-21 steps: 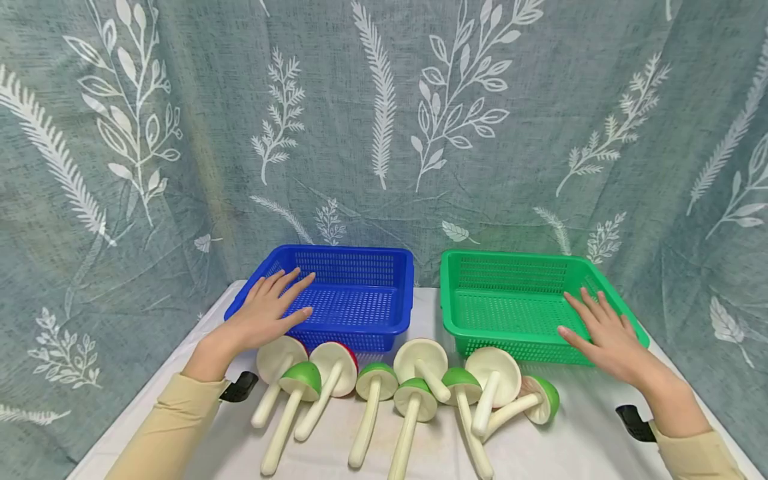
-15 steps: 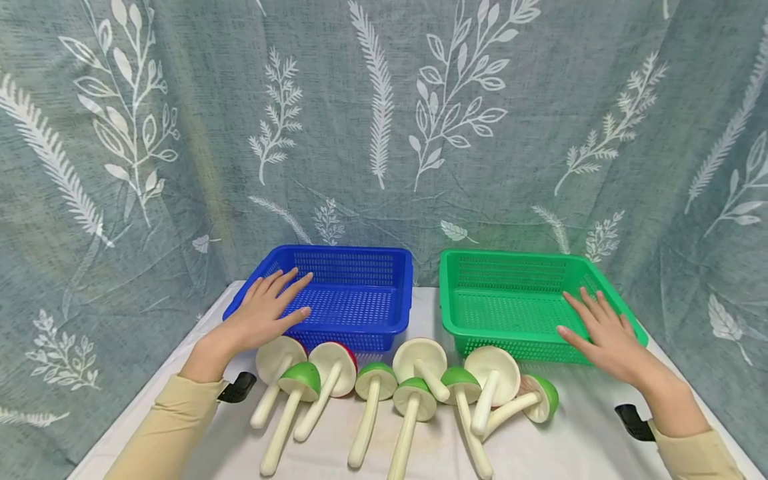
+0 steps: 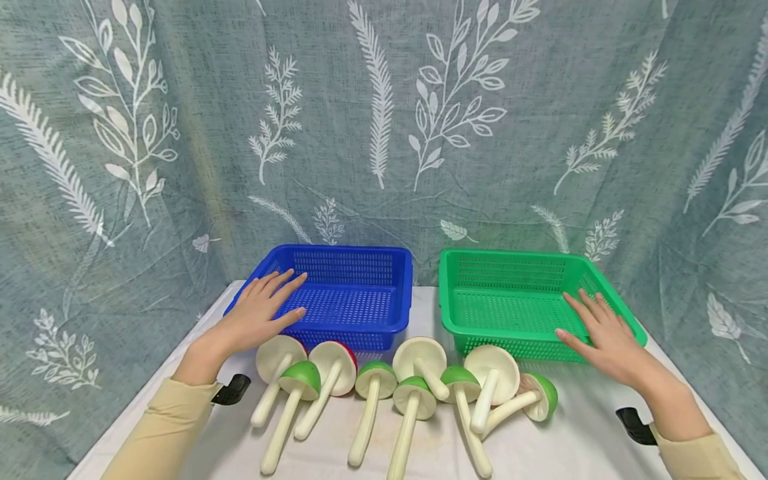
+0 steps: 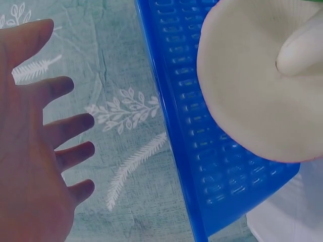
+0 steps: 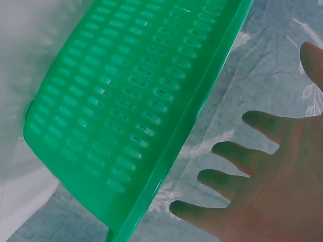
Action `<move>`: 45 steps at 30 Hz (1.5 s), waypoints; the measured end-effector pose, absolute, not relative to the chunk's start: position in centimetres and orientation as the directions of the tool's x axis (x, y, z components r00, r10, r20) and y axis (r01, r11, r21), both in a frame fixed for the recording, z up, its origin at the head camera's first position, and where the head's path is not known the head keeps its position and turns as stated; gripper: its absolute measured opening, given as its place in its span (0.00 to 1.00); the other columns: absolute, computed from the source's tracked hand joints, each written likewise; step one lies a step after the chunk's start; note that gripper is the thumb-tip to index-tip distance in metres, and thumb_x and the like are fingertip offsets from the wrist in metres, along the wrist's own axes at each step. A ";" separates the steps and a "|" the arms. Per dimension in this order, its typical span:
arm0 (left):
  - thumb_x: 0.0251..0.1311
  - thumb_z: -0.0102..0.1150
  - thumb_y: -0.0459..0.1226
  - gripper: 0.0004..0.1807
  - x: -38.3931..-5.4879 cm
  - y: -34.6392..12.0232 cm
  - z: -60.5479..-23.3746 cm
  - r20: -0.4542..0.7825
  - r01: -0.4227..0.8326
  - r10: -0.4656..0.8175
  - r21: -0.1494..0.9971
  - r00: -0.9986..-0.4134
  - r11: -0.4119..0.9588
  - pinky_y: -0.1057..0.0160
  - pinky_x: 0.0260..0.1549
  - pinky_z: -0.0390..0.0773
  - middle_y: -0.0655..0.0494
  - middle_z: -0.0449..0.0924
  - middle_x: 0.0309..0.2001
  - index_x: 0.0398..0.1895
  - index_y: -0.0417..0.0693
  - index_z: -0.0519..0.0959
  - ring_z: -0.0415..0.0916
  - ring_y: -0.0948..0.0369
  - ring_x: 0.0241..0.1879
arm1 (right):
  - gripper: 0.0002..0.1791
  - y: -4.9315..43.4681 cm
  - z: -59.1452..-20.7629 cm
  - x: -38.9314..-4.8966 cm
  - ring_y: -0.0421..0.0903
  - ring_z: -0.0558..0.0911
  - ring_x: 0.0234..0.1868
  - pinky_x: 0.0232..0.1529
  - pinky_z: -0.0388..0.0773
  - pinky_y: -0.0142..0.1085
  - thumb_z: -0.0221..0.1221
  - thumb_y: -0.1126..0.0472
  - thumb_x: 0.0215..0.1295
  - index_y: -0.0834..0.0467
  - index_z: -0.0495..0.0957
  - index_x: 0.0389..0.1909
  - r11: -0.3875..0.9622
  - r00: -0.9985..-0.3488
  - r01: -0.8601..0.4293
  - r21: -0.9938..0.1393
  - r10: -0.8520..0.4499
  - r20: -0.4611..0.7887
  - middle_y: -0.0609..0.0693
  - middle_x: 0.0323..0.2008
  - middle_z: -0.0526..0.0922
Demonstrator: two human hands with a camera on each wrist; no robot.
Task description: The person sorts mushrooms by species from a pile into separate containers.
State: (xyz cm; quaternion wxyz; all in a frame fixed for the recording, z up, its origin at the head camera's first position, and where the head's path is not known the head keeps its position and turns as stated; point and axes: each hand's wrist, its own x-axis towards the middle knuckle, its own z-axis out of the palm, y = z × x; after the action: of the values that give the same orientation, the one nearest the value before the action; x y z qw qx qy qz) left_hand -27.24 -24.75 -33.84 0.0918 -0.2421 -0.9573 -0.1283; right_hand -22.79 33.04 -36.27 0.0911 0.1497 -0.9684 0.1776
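Note:
My left hand (image 3: pixel 257 316), palm down with fingers spread, overlaps the left front of the blue basket (image 3: pixel 403 313) and holds nothing. In the left wrist view its fingers (image 4: pixel 75 123) stand apart from the basket wall. My right hand (image 3: pixel 609 341) is likewise spread over the right front of the green basket (image 3: pixel 510 335), nothing in it; the right wrist view shows a gap to that basket's rim. In front of the baskets lies a row of toy mushrooms: several with green caps (image 3: pixel 301 379), others showing pale undersides (image 3: pixel 489 367), one with a red edge (image 3: pixel 352 370).
A white cloth (image 3: pixel 558 447) covers the table. Leaf-patterned grey-green curtains (image 3: pixel 336 120) enclose the back and both sides. Long mushroom stems (image 3: pixel 364 433) point toward the front edge, two crossing at the right. A black wrist device (image 3: pixel 233 390) hangs under each forearm.
My left hand has shifted slightly left, its fingertips drawn back a little. The right hand is nearly still; the baskets and mushrooms stay in place.

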 end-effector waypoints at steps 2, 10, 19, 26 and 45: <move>0.68 0.44 0.55 0.36 -27.1 -25.0 -33.9 0.251 0.490 0.441 0.193 -0.862 0.850 0.36 0.66 0.40 0.41 0.49 0.74 0.75 0.55 0.51 0.42 0.39 0.72 | 0.43 32.9 -36.2 -22.7 0.71 0.38 0.72 0.58 0.43 0.73 0.50 0.43 0.69 0.52 0.41 0.76 0.891 -0.936 -0.329 -0.313 -0.262 0.236 0.69 0.73 0.43; 0.66 0.50 0.52 0.35 -27.0 -25.6 -33.9 0.331 0.516 0.447 0.162 -0.831 0.841 0.37 0.64 0.50 0.40 0.57 0.70 0.72 0.48 0.57 0.51 0.40 0.69 | 0.44 32.3 -36.5 -22.3 0.70 0.43 0.72 0.58 0.48 0.72 0.54 0.44 0.67 0.54 0.43 0.75 0.872 -0.924 -0.360 -0.332 -0.283 0.257 0.68 0.72 0.47; 0.64 0.54 0.52 0.36 -26.7 -27.4 -34.4 0.384 0.507 0.419 0.160 -0.822 0.847 0.40 0.61 0.59 0.40 0.66 0.66 0.69 0.44 0.63 0.61 0.41 0.65 | 0.43 31.4 -37.2 -21.7 0.71 0.52 0.69 0.56 0.54 0.70 0.56 0.47 0.67 0.56 0.46 0.75 0.842 -0.913 -0.386 -0.377 -0.291 0.285 0.67 0.71 0.52; 0.61 0.60 0.49 0.33 -26.5 -28.4 -34.6 0.434 0.508 0.388 0.203 -0.813 0.837 0.41 0.60 0.62 0.41 0.71 0.62 0.65 0.41 0.68 0.63 0.41 0.63 | 0.41 30.4 -37.5 -20.9 0.70 0.64 0.63 0.51 0.65 0.67 0.61 0.50 0.63 0.58 0.54 0.72 0.828 -0.875 -0.436 -0.353 -0.298 0.383 0.67 0.66 0.62; 0.58 0.62 0.50 0.35 -27.2 -31.4 -36.0 0.406 0.396 0.266 0.279 -0.874 0.875 0.37 0.57 0.61 0.35 0.71 0.59 0.62 0.37 0.70 0.63 0.36 0.61 | 0.35 27.0 -38.7 -18.6 0.59 0.78 0.54 0.46 0.78 0.51 0.66 0.53 0.58 0.63 0.67 0.64 0.827 -0.837 -0.433 -0.358 -0.221 0.501 0.61 0.57 0.76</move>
State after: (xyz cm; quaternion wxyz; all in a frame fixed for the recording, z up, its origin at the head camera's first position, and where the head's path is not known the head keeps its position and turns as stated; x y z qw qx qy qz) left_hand -27.21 -31.45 -36.03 0.1804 -0.1741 -0.9512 -0.1797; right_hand -18.60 27.00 -38.73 0.2251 0.1760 -0.9290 0.2353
